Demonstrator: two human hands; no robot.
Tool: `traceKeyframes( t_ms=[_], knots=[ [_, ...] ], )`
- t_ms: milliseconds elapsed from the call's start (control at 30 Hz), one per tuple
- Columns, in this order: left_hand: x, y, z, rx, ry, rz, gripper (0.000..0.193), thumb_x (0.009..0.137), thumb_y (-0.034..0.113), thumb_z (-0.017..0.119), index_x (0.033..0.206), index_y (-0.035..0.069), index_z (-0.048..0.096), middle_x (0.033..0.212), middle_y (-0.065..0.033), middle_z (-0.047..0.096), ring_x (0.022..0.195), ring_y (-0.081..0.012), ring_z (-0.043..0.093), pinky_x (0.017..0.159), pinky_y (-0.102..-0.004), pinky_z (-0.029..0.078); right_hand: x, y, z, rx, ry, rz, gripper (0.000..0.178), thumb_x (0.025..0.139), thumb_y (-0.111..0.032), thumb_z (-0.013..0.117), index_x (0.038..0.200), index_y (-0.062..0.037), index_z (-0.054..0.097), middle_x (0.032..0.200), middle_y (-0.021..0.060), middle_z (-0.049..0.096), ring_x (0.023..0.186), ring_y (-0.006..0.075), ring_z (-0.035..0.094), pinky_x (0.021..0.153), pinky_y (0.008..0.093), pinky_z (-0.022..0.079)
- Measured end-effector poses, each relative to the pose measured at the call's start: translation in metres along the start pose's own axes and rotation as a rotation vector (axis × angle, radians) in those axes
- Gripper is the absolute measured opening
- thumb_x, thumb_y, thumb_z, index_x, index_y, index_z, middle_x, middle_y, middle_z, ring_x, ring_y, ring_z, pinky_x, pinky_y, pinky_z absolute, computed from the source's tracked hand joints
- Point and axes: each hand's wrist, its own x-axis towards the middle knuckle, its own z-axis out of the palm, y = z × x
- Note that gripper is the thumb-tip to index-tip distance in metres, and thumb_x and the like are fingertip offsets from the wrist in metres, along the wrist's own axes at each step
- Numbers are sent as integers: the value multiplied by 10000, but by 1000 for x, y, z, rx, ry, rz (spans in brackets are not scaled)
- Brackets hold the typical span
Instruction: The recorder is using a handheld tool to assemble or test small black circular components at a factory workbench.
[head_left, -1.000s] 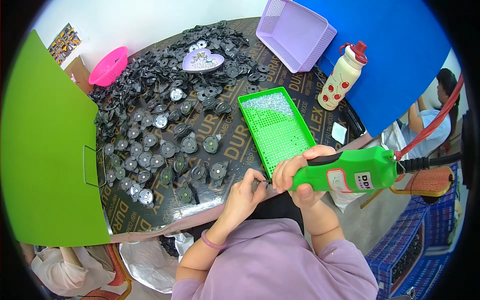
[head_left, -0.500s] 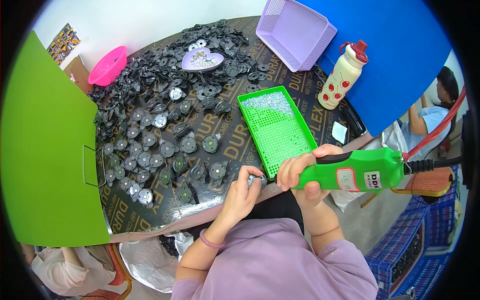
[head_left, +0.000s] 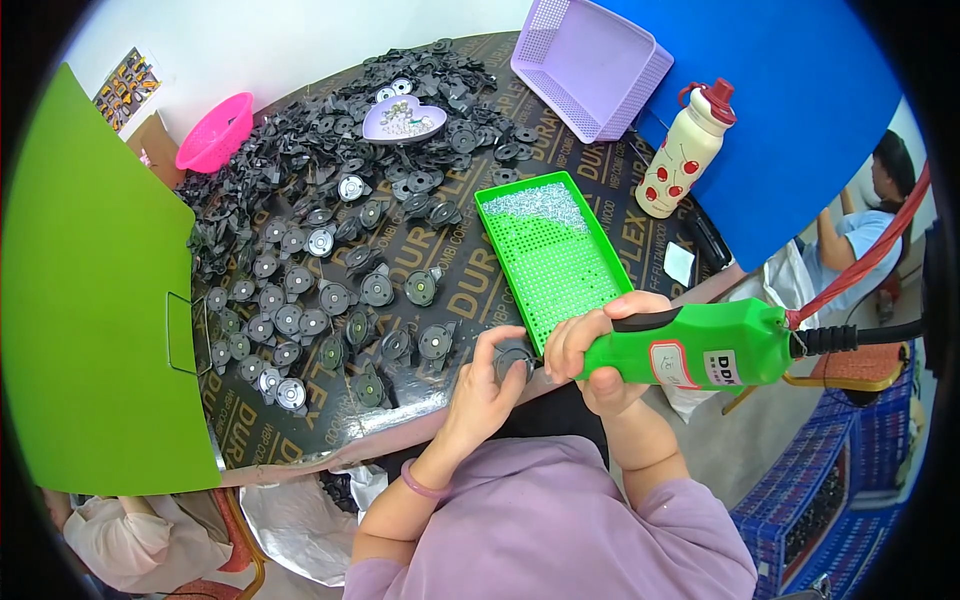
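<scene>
My right hand (head_left: 592,350) is wrapped round a green electric screwdriver (head_left: 740,330), which lies nearly level with its cable end to the right. Its tip is hidden behind my fingers. My left hand (head_left: 482,395) curves its index finger and thumb round a small round black part (head_left: 514,364) at the table's near edge. Just beyond both hands lies a green perforated tray (head_left: 560,290), with many small silver screws (head_left: 540,205) gathered at its far end. To the left, several similar black round parts (head_left: 376,289) are spread on the table.
A big heap of black parts (head_left: 300,130) fills the back left, with a purple heart-shaped dish (head_left: 405,136) on it. A pink basket (head_left: 217,132), purple basket (head_left: 590,85) and cream bottle (head_left: 686,155) stand around. Green (head_left: 100,300) and blue (head_left: 790,110) panels flank the table.
The screwdriver and my right hand have shifted slightly left. My left index finger has lifted and straightened a little, so more of the black part shows.
</scene>
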Motion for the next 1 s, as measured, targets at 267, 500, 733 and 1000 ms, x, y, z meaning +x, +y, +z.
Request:
traceKeyframes(
  t_ms=[267,500,733,1000],
  knots=[
    [1,-5,2,-1,44,84,421,806,72,534,1208,87,410,569,-100,492,430,-165,464,452,-309,363,0,-3,4,10,-7,-5,495,844,-314,607,1127,-76,277,584,72,471,447,186,475,433,306,428],
    [2,-7,-1,-46,2,6,433,809,67,524,1219,85,387,610,-90,503,470,-151,458,492,-290,380,0,-1,3,22,-13,-9,485,847,-307,605,1124,-80,278,584,69,471,444,185,472,431,304,426],
    [3,-10,2,-87,48,125,426,824,60,503,1226,72,363,683,-90,539,529,-177,501,556,-300,413,-1,2,5,-1,2,-6,472,849,-305,601,1115,-80,283,586,68,471,451,181,470,441,298,425],
    [-2,-25,3,-92,60,111,381,843,50,464,1206,45,348,655,-95,518,531,-188,490,531,-318,380,-10,13,8,11,-15,-11,421,840,-256,621,1062,-89,305,605,62,478,477,168,476,456,296,427]
  ],
)
